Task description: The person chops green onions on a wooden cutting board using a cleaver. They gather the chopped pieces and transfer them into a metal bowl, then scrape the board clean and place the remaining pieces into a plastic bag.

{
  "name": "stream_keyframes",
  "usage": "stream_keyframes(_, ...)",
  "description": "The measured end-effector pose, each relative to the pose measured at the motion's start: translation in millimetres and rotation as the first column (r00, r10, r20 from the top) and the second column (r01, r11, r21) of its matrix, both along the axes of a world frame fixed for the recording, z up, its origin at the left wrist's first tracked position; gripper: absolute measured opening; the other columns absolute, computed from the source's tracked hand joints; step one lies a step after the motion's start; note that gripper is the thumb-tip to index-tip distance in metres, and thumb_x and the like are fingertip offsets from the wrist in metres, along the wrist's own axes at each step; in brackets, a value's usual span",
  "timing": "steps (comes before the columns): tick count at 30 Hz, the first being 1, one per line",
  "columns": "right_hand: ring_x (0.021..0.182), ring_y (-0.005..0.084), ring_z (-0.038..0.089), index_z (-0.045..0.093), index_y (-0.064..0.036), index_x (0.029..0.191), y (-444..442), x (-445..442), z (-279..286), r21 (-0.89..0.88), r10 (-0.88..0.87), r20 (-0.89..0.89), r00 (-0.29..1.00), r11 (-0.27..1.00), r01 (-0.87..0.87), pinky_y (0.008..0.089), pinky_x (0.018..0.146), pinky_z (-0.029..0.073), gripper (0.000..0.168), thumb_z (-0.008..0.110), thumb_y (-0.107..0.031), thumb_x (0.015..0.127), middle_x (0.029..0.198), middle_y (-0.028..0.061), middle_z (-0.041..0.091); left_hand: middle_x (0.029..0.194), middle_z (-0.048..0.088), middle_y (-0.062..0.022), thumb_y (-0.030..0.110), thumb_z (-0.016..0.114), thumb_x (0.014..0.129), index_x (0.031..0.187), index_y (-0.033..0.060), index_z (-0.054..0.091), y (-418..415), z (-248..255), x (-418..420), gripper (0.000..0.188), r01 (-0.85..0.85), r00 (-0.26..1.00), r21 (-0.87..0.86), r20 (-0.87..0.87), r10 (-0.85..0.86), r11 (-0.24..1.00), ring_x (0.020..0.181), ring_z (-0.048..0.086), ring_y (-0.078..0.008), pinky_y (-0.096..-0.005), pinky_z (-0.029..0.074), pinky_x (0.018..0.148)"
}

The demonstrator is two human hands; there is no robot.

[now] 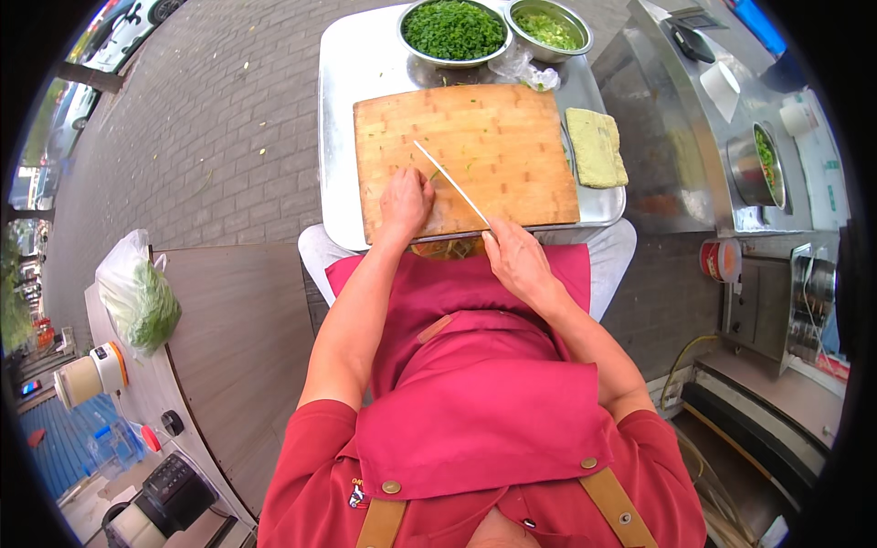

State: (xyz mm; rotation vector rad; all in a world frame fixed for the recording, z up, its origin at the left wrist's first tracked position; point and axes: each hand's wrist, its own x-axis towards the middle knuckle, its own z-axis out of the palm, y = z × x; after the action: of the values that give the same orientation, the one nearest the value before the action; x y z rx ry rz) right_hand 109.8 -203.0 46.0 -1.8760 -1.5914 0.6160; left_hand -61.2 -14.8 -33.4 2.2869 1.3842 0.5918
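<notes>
A wooden cutting board with green scraps scattered over it lies on a metal tray in front of me. My right hand grips a knife by its handle at the board's near edge. The blade shows almost edge-on as a thin pale line, slanting up and left across the board. My left hand rests on the left part of the board with curled fingers, left of the blade. A few green slivers lie by its fingertips; what is under the fingers is hidden.
Beyond the board stand a metal bowl of chopped greens and a smaller bowl of paler pieces, with a crumpled plastic bag nearby. A folded yellow cloth lies right. Steel counter flanks the right; a bag of greens sits left.
</notes>
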Motion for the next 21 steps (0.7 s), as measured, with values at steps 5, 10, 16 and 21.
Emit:
stream_keyframes(5, 0.094, 0.0480, 0.065, 0.062, 0.001, 0.121, 0, -2, 3, -0.053, 0.002, 0.002, 1.000, 0.999, -0.002, 0.0541, 0.083, 0.053, 0.022, 0.063, -0.010, 0.101, 0.099, 0.0270, 0.067, 0.101, 0.068, -0.0156, 0.021, 0.068, 0.094, 0.096, 0.0067, 0.067, -1, 1, 0, 0.014, -0.019, 1.000, -0.019, -0.020, 0.019, 1.000, 0.097, 0.067, -0.0383, -0.0497, 0.054, 0.085)
stream_keyframes(10, 0.092, 0.0518, 0.067, 0.061, -0.005, 0.124, -2, 0, 1, -0.068, 0.014, 0.027, 1.000, 0.998, -0.012, 0.0595, 0.081, 0.056, 0.025, 0.060, -0.021, 0.105, 0.103, 0.0275, 0.068, 0.100, 0.068, -0.0150, 0.021, 0.068, 0.094, 0.096, 0.0064, 0.067, -1, 1, 1, 0.015, -0.020, 1.000, -0.008, -0.016, 0.020, 1.000, 0.097, 0.067, -0.0382, -0.0497, 0.054, 0.085)
stream_keyframes(16, 0.090, 0.0509, 0.067, 0.061, -0.005, 0.127, -4, 0, 4, -0.081, 0.021, 0.001, 1.000, 0.996, -0.021, 0.0585, 0.080, 0.056, 0.027, 0.060, -0.020, 0.104, 0.099, 0.0265, 0.068, 0.099, 0.068, -0.0142, 0.023, 0.069, 0.095, 0.096, 0.0052, 0.067, -1, 0, 0, 0.018, -0.017, 1.000, -0.015, -0.025, 0.017, 1.000, 0.098, 0.066, -0.0382, -0.0501, 0.053, 0.087)
stream_keyframes(21, 0.088, 0.0504, 0.067, 0.061, -0.005, 0.122, -5, 0, 3, -0.077, 0.026, -0.005, 1.000, 0.997, -0.027, 0.0585, 0.078, 0.055, 0.023, 0.061, -0.018, 0.104, 0.095, 0.0260, 0.068, 0.099, 0.067, -0.0139, 0.023, 0.069, 0.095, 0.097, 0.0057, 0.067, -1, -1, -2, 0.018, -0.016, 1.000, -0.010, -0.019, 0.016, 1.000, 0.099, 0.066, -0.0378, -0.0502, 0.053, 0.086)
